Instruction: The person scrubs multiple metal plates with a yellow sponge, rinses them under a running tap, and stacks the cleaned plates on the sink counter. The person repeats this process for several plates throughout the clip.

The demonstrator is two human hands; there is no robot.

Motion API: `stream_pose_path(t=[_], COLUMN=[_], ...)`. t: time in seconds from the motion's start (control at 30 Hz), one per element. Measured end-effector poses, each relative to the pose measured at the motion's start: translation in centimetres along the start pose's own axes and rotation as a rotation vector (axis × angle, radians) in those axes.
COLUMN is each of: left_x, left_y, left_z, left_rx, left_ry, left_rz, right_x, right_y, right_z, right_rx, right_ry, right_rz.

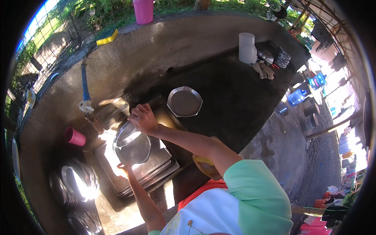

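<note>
A round, shiny metal pan [133, 149] is tilted above a stack of rectangular metal trays [156, 172]. My left hand [125, 169] pinches its near rim. With fingers curled, my right hand [144, 118] is at the pan's far right rim; the fingertips are partly hidden. Bright glare covers part of the pan and the trays. Just beyond the pan is a white tap [85, 105] on a blue pipe [84, 80]. A second metal pan [185, 102], with an angular rim, lies on the dark counter to the right of my hands.
Left of the trays are a pink cup [76, 137] on its side and stacked metal plates [84, 182]. A yellow sponge [107, 37] and pink bucket [143, 11] sit on the far wall ledge. A whitish jug [247, 49] stands at the counter's far right.
</note>
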State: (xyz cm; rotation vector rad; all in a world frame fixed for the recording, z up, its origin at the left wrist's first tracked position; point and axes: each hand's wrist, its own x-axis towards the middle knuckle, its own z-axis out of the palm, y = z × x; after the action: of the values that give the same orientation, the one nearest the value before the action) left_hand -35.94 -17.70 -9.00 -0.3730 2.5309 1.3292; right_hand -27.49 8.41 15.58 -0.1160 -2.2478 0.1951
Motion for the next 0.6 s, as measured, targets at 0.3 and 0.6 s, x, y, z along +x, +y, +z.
stream_pose_path(t=[0.3,0.6], left_x=[4.8,4.3], left_y=[1.7,-2.7], left_z=[3.5,0.3], left_rx=[-0.229,-0.339], left_ry=[-0.114,0.002], left_rz=[0.208,0.281], right_x=[-11.2,-17.3], right_y=[17.6,21.6], right_z=[-7.3,-6.4], right_rx=[-0.118,-0.216], right_ry=[0.063,0.065], right_rz=[1.661,1.801])
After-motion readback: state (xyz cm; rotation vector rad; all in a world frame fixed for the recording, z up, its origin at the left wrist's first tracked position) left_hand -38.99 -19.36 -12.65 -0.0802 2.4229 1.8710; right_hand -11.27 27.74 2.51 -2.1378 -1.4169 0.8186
